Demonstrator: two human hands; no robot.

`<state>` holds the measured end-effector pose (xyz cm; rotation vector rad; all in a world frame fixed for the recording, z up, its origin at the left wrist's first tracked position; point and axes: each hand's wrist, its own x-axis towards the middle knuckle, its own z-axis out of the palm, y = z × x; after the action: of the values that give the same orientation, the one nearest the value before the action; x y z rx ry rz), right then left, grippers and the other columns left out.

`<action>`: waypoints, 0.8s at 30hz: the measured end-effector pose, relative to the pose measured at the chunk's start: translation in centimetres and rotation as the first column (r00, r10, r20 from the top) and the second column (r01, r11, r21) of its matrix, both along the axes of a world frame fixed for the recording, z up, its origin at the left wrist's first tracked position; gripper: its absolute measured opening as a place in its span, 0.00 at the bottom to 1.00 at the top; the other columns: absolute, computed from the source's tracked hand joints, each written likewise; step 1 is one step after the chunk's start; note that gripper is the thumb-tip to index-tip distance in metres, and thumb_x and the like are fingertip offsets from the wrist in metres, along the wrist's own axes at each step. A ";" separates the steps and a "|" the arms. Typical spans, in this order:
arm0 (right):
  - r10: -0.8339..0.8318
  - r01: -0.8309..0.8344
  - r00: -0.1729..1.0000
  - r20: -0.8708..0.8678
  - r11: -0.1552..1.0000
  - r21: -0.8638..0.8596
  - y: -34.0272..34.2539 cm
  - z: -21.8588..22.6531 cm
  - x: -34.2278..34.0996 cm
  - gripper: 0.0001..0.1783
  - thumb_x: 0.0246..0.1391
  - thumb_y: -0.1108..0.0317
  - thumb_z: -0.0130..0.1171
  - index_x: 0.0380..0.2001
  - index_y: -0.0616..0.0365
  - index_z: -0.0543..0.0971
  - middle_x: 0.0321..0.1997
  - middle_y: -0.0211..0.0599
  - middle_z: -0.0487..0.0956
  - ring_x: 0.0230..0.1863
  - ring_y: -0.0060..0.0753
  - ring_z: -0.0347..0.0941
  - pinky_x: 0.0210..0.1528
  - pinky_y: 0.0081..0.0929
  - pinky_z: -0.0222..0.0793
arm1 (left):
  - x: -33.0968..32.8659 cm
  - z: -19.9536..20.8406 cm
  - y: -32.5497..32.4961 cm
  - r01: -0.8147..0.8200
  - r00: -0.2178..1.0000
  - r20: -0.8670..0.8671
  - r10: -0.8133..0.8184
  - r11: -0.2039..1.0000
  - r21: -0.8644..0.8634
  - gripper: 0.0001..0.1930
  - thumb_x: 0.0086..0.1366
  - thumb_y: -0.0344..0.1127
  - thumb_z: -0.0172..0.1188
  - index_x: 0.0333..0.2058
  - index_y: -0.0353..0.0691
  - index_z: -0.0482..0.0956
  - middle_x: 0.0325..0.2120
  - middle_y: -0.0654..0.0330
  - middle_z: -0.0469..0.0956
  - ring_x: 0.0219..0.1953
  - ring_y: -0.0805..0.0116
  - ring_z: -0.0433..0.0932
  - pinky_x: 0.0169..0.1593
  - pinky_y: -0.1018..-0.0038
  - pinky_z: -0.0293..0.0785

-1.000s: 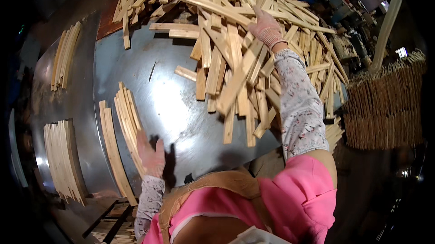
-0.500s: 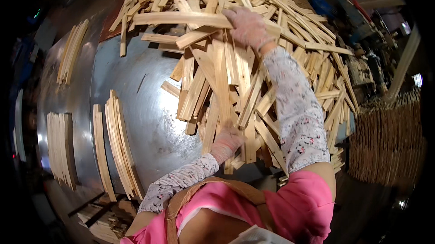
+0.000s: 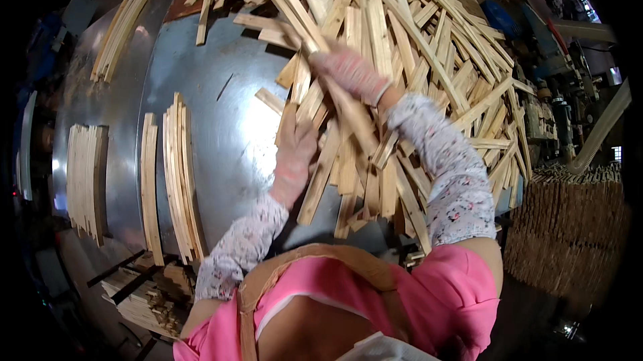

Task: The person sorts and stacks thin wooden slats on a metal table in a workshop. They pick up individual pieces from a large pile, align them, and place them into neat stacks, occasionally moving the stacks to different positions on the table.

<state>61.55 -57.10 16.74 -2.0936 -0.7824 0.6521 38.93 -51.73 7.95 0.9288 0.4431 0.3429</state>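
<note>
My right hand (image 3: 351, 74), in a thin pinkish glove, is closed around long pale wooden strips (image 3: 293, 9) that slant over the heap. They are blurred by motion, so I cannot tell how many it grips. Lower and to the left, my left hand (image 3: 293, 160), gloved too, has its fingers closed at the end of a short wooden strip (image 3: 288, 120) at the heap's left edge. Under and beyond both hands spreads a large loose heap of wooden strips (image 3: 408, 59), lying crosswise in many directions on a shiny metal table (image 3: 194, 66).
On the table's left side, strips lie in sorted rows: a wide bundle (image 3: 86, 180), a narrow pair (image 3: 151, 187), a longer bundle (image 3: 181, 180) and a far bundle (image 3: 120, 36). A tall brown stack (image 3: 562, 234) stands at right, near machinery (image 3: 569, 120). More wood (image 3: 144, 297) sits below the table's left edge.
My right hand has moved nearer and slightly left, and its wood has swung from crosswise to a steep slant. My left hand has left the long strip and shifted up and left. The view has shifted.
</note>
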 end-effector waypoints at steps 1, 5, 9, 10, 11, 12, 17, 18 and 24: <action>0.195 -0.155 0.945 0.262 0.973 -0.169 0.4 -2.8 -3.0 0.35 0.62 0.46 0.60 0.66 0.53 0.76 0.57 0.58 0.83 0.56 0.59 0.81 0.57 0.43 0.78 | 0.7 0.2 1.3 0.124 0.992 0.021 -0.122 0.980 -0.157 0.31 0.74 0.45 0.64 0.68 0.40 0.64 0.54 0.60 0.76 0.50 0.72 0.78 0.53 0.70 0.78; 0.033 -0.065 0.708 0.706 0.998 0.018 -2.5 -7.8 -12.8 0.21 0.63 0.58 0.60 0.57 0.55 0.80 0.53 0.54 0.84 0.53 0.59 0.81 0.53 0.47 0.79 | -2.9 -5.0 7.4 0.405 0.901 -0.041 -0.431 0.874 -0.268 0.33 0.72 0.61 0.62 0.60 0.38 0.73 0.41 0.53 0.82 0.47 0.67 0.82 0.51 0.69 0.78; -0.295 0.444 0.607 0.738 0.896 -0.007 -7.2 -9.2 -12.8 0.32 0.59 0.53 0.65 0.61 0.63 0.78 0.59 0.55 0.82 0.63 0.56 0.76 0.65 0.46 0.73 | -14.8 -7.6 11.0 0.301 0.767 -0.608 0.208 0.719 0.626 0.43 0.68 0.68 0.60 0.59 0.28 0.75 0.49 0.38 0.82 0.53 0.46 0.82 0.61 0.54 0.74; -0.345 0.521 0.593 0.728 0.853 -0.019 -9.1 -10.5 -13.2 0.34 0.60 0.53 0.65 0.64 0.64 0.76 0.61 0.57 0.81 0.65 0.57 0.74 0.68 0.46 0.71 | -17.6 -7.0 12.1 0.335 0.662 -0.686 0.301 0.700 0.630 0.44 0.68 0.69 0.59 0.60 0.27 0.75 0.52 0.36 0.81 0.55 0.41 0.81 0.62 0.52 0.72; -0.305 0.603 0.567 0.765 0.786 -0.134 -10.5 -11.6 -13.9 0.36 0.61 0.53 0.64 0.67 0.63 0.74 0.65 0.58 0.78 0.68 0.59 0.72 0.71 0.46 0.68 | -20.1 -5.4 13.0 0.432 0.577 -0.748 0.328 0.655 0.620 0.44 0.67 0.67 0.60 0.62 0.27 0.74 0.54 0.35 0.81 0.58 0.41 0.79 0.65 0.53 0.70; -0.252 0.675 0.544 0.800 0.699 -0.238 -11.7 -12.5 -14.5 0.39 0.61 0.53 0.63 0.70 0.63 0.71 0.69 0.58 0.75 0.71 0.60 0.69 0.73 0.47 0.65 | -22.4 -4.2 14.1 0.523 0.487 -0.796 0.359 0.611 0.595 0.45 0.66 0.66 0.61 0.64 0.28 0.73 0.55 0.35 0.80 0.61 0.42 0.77 0.67 0.54 0.68; -0.287 0.671 0.671 0.684 0.629 -0.393 -10.8 -10.3 -15.0 0.46 0.62 0.44 0.64 0.75 0.59 0.66 0.68 0.62 0.76 0.68 0.63 0.74 0.71 0.50 0.68 | -30.4 -7.4 17.3 0.735 0.432 -0.710 0.556 0.240 0.635 0.46 0.59 0.53 0.70 0.72 0.40 0.65 0.74 0.39 0.57 0.77 0.35 0.52 0.78 0.41 0.43; -0.430 0.686 0.721 0.544 0.556 -0.469 -10.0 -9.3 -14.2 0.47 0.61 0.44 0.64 0.76 0.60 0.65 0.68 0.64 0.77 0.69 0.63 0.73 0.71 0.48 0.68 | -31.4 -9.6 17.4 0.756 0.455 -0.669 0.588 0.141 0.639 0.48 0.59 0.53 0.70 0.74 0.42 0.61 0.73 0.40 0.58 0.77 0.36 0.52 0.78 0.43 0.44; -0.564 0.823 0.557 0.610 0.477 -0.310 -11.8 -12.3 -14.1 0.48 0.59 0.36 0.60 0.71 0.63 0.72 0.67 0.69 0.77 0.69 0.66 0.74 0.72 0.48 0.67 | -32.7 -6.9 19.6 0.818 0.302 -0.783 0.543 0.273 0.505 0.56 0.53 0.64 0.70 0.77 0.49 0.59 0.74 0.45 0.58 0.76 0.36 0.53 0.77 0.43 0.47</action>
<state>47.50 -68.92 4.40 -2.8817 0.2262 -0.1178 6.25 -32.14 1.06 2.5545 1.3501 -0.4348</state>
